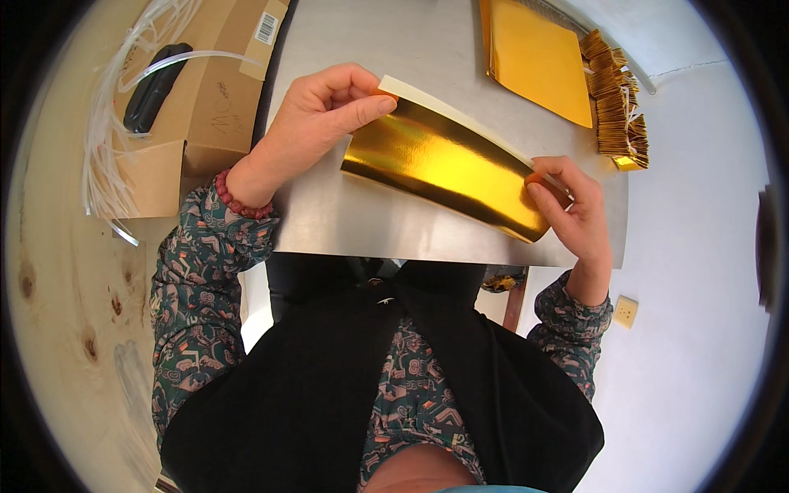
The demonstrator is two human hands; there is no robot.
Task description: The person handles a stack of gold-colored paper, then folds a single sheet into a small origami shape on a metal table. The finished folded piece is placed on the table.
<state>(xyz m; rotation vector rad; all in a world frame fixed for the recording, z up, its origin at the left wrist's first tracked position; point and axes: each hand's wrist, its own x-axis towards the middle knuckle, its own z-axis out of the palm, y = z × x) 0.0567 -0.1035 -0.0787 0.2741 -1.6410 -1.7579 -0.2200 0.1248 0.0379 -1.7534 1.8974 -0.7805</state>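
A sheet of gold foil paper (448, 164) with a pale strip along its far edge is held between my two hands above the metal table (329, 222). My left hand (320, 115) pinches its upper left corner between thumb and fingers. At the right end, my right hand (571, 205) grips the sheet's edge the same way. The paper slants down toward the right and curls slightly along its near edge. Its underside is mostly hidden from me.
A stack of gold sheets (538, 62) lies at the far right of the table, beside bundles of folded gold paper (616, 103). To the left stands a cardboard box (218, 107) with a black tool-like object (156, 86) and clear plastic strips (107, 156). A white wall (690, 205) borders the right side.
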